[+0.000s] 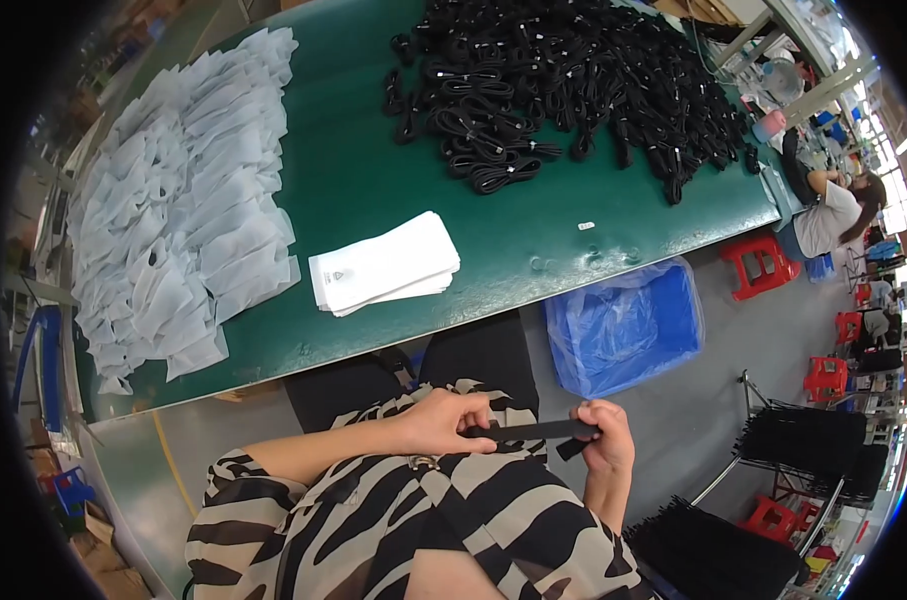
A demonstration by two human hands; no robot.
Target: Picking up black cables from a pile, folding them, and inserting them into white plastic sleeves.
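Black and flat, a narrow strap (529,431) lies stretched level between the two hands, low in the view above the person's lap and the zebra-striped top (423,520); the left hand (443,420) has its fingers curled shut on the strap's left end, thumb pressed on top; the right hand (603,435) is closed round the right end, from which a short tail hangs at five o'clock; the hands stay apart, the strap spanning the gap. At twelve o'clock from the hands runs the green table (373,190); on it, at eleven o'clock, rests a stack of white flat bags (383,265); farther out at ten o'clock spreads a wide heap of pale translucent bags (183,190); at one o'clock, at the table's far side, sits a large pile of coiled black cables (563,80). At two o'clock, on the grey floor just beside the table edge, stands a blue bin (623,325) lined with clear plastic; at four o'clock are racks of black bundles (798,440); red stools (758,262) stand farther out at two o'clock, near another person (833,215) seated at the table's end.
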